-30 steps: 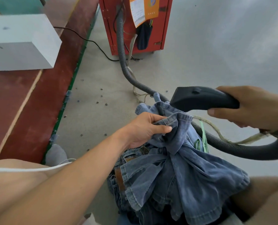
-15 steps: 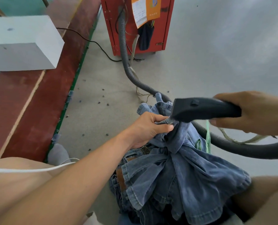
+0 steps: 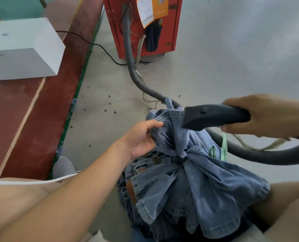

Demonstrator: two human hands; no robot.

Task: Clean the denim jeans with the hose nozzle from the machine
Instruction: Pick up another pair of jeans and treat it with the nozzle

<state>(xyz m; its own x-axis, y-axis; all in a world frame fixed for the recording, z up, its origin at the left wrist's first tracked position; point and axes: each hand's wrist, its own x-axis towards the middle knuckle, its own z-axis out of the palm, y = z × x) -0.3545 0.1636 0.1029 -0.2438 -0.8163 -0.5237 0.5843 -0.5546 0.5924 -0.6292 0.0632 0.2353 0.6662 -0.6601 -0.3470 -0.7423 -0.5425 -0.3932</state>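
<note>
A bundle of blue denim jeans (image 3: 194, 182) lies heaped between my knees on the floor. My left hand (image 3: 141, 137) grips a raised fold of the denim at the top of the heap. My right hand (image 3: 267, 116) holds the black hose nozzle (image 3: 211, 117), whose flat mouth presses against the fold just right of my left fingers. A grey ribbed hose (image 3: 133, 70) runs from the nozzle behind the jeans to the red machine (image 3: 141, 27) at the top.
A white block (image 3: 23, 49) sits on the red floor strip (image 3: 46, 123) at the left. A black cable (image 3: 96, 45) runs to the machine. Small dark bits dot the grey floor (image 3: 232, 58). A frayed cord (image 3: 260, 145) lies along the hose.
The nozzle came down and left from above the jeans onto the raised fold. My left hand shifted its grip on the denim, the fingers spreading the fold.
</note>
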